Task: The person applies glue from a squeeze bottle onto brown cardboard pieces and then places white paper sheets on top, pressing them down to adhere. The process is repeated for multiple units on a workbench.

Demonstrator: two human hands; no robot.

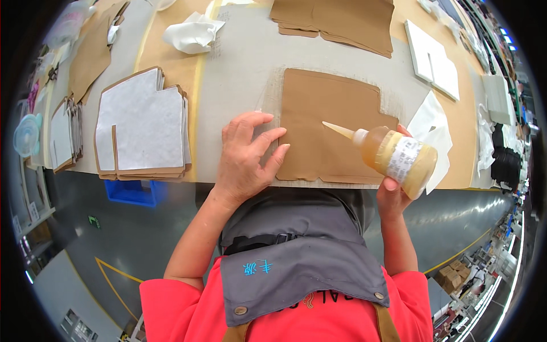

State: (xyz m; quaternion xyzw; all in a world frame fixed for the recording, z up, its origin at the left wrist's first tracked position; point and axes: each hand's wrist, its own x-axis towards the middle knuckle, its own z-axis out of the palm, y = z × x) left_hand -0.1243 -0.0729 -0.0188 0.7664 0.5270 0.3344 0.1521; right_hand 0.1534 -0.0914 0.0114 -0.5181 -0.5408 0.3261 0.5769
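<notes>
On a grey worktop (245,62) above a grey floor (80,239), the left hand (246,157) lies flat on a brown cardboard piece (325,131); the right hand (393,188) grips a glue bottle (393,154).

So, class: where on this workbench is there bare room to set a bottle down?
Bare grey table lies between the white crumpled cloth and the notched brown card. A narrower strip runs above that card, below the brown stack. It is crowded around the left stack and the right white sheets.
</notes>
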